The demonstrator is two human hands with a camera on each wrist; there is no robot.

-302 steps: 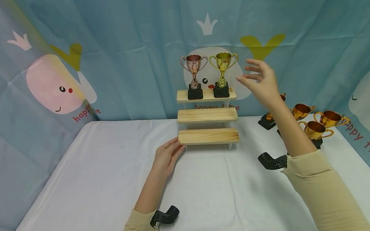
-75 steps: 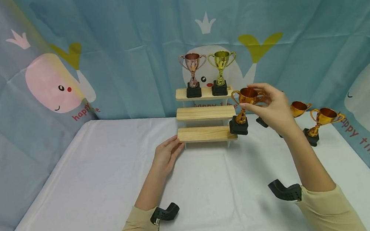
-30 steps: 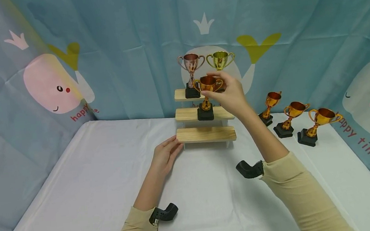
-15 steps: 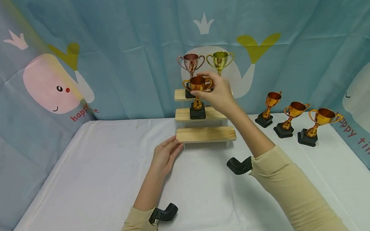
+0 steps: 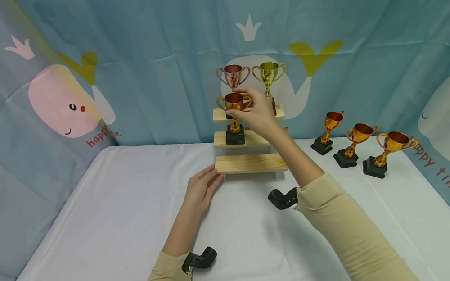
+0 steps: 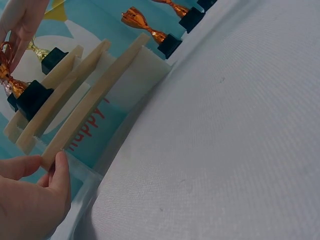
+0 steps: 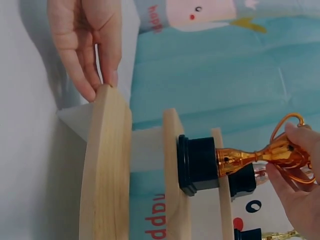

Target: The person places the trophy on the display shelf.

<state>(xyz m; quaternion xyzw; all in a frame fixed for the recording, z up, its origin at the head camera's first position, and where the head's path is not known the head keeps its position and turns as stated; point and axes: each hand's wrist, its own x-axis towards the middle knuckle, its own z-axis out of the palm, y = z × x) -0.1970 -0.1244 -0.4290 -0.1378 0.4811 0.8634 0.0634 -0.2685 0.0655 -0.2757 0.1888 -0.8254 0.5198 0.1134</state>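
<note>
My left hand [image 5: 200, 190] pinches the left end of the bottom step of a three-step wooden display stand [image 5: 251, 163]; the left wrist view shows thumb and fingers on the board's end [image 6: 50, 159]. With my right hand [image 5: 258, 112] I grip the cup part of an orange-gold trophy [image 5: 232, 101] by its right side. It stands upright with its black base [image 7: 200, 162] against the middle step, toward the left end. Behind, on the top step, are a rose-gold trophy [image 5: 233, 74], partly hidden, and a yellow-gold trophy [image 5: 269, 70], its base partly covered by my right hand.
Three more orange-gold trophies stand on the table at right: a rear one [image 5: 331, 123], a middle one [image 5: 359, 136] and a front one [image 5: 396, 142]. White cloth [image 5: 95, 225] covers the table. A blue printed curtain [image 5: 153, 75] hangs close behind the stand.
My right hand, empty at first beside the top step, took an orange-gold trophy from the right group. It carried it to the middle step, then leftward along it. My left hand stayed put.
</note>
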